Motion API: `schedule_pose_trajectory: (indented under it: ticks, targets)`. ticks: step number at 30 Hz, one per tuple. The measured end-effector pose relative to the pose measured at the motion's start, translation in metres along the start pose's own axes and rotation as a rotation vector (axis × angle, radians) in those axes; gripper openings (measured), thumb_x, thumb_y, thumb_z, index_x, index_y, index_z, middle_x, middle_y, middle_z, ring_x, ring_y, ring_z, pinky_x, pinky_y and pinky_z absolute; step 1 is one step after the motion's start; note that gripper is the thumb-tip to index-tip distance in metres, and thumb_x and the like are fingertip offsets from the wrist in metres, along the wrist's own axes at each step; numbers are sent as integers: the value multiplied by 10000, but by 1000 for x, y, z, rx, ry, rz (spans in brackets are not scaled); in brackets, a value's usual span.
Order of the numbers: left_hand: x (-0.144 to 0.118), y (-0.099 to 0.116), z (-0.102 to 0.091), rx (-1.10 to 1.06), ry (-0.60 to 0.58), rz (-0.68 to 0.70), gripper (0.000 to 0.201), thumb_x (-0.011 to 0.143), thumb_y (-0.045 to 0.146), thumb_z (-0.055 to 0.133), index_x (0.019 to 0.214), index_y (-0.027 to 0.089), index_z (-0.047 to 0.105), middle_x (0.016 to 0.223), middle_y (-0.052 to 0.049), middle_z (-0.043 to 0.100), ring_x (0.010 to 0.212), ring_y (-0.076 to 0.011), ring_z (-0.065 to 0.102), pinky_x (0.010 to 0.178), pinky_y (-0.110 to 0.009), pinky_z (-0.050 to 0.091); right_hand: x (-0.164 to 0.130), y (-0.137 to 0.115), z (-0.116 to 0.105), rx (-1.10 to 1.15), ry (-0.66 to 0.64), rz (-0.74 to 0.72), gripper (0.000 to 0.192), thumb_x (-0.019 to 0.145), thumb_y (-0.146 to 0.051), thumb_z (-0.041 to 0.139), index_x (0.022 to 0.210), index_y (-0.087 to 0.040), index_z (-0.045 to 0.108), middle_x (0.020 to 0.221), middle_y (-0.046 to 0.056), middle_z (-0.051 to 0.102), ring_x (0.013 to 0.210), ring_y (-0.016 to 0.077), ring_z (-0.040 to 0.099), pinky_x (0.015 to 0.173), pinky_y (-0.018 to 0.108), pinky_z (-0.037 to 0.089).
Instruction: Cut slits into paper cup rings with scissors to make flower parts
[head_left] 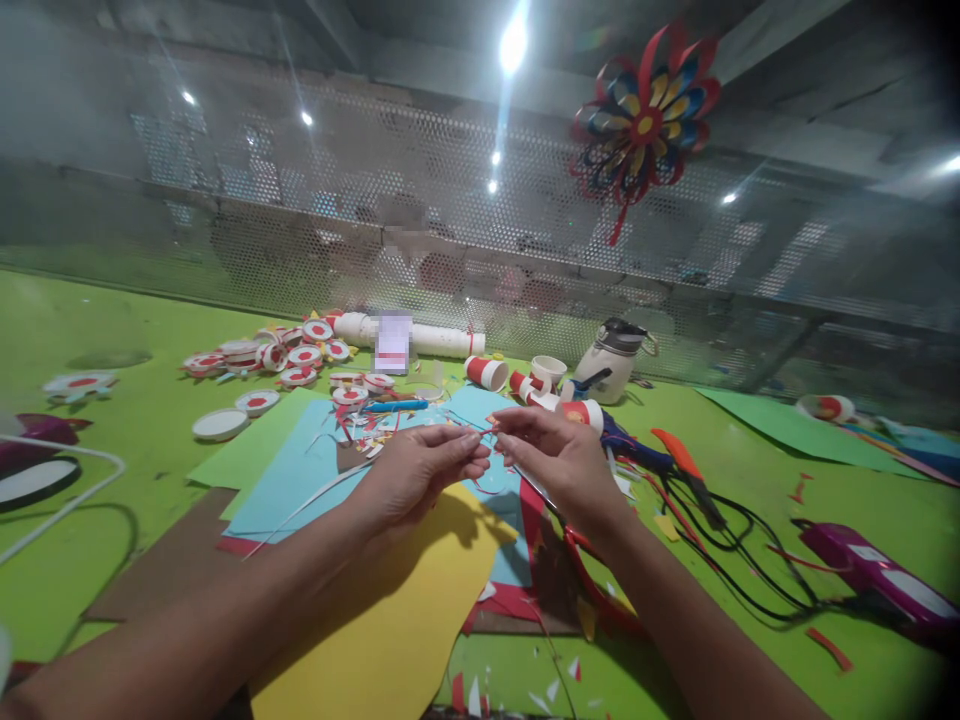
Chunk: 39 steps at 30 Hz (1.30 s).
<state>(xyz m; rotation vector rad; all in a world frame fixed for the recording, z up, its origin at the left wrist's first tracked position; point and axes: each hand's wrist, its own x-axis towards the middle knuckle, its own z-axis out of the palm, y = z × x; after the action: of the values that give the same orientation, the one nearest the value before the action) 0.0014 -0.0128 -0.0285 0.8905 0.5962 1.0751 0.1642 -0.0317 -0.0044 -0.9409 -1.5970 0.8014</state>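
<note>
My left hand (431, 465) and my right hand (559, 450) meet fingertip to fingertip at the middle of the view. The left thumb and forefinger are pinched together, and the right fingers curl in toward the thumb. Between them is something thin and small, too fine to make out. Below the hands lie a yellow paper sheet (375, 620) and light blue paper (292, 490). Under the right wrist is a pair of scissors with red handles (589, 570), partly hidden by the arm. A blue pen-like tool (396, 406) lies beyond the left hand among paper scraps.
Several red-and-white paper discs (304, 356) are heaped at the back left. Paper cups (486, 373) and a jug (611, 360) stand behind the hands. To the right are black cable loops (750, 560), an orange-and-black tool (679, 465) and a purple device (870, 570).
</note>
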Motion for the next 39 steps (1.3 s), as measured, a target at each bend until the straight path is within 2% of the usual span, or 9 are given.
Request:
schedule_pose_trajectory:
  ticks: [4,8,12,18,24,29,33,39]
  targets:
    - [-1,0,1,6,9,-11,147,667,182,729,767,90,671,728,-58,666,671,-101,621,676,-213,496,0,0,-3,-152,-32,-134,179,770,-159,632,942,-194,663,909,56,647,819,186,610,749,356,503]
    - [-1,-1,0,16,-6,-16,147,667,185,729,759,84,674,715,-54,653,676,-101,617,681,-212,489,0,1,-6,-277,-41,-252,167,792,-159,613,947,-192,664,878,55,658,789,183,614,746,358,503]
    - [-2,-1,-1,44,-56,-36,155,684,213,717,757,82,674,714,-53,651,649,-89,607,668,-201,478,1,1,-8,-351,-64,-364,111,792,-141,609,869,-172,683,816,54,669,771,180,608,744,351,487]
    - [-5,4,4,57,-94,-110,129,703,196,696,704,71,663,669,-60,643,609,-99,604,591,-194,459,2,-2,-12,-366,-112,-423,83,785,-110,615,806,-146,687,730,43,653,682,152,583,665,310,463]
    - [-5,6,2,56,-148,-95,168,727,224,673,776,63,668,703,-83,660,645,-125,624,605,-209,467,0,-9,-13,-299,-121,-292,76,770,-108,631,747,-141,696,677,29,634,617,130,551,590,282,439]
    - [-4,5,-1,26,-179,-143,314,844,311,505,840,36,657,730,-137,672,666,-174,646,598,-254,482,2,-5,-17,-118,-123,-116,55,767,-157,642,743,-155,691,629,-10,602,514,86,518,464,221,432]
    - [-4,4,0,64,-208,-138,282,846,284,500,816,43,644,718,-133,665,644,-164,633,568,-250,467,6,-2,-19,22,-134,-12,59,737,-185,677,689,-155,693,568,-20,602,485,80,523,450,215,435]
    - [-8,3,1,126,-342,-63,221,823,281,558,810,78,643,715,-88,658,628,-130,616,601,-247,452,7,-3,-19,214,-134,105,53,709,-184,705,665,-155,700,541,-15,614,481,82,533,456,217,431]
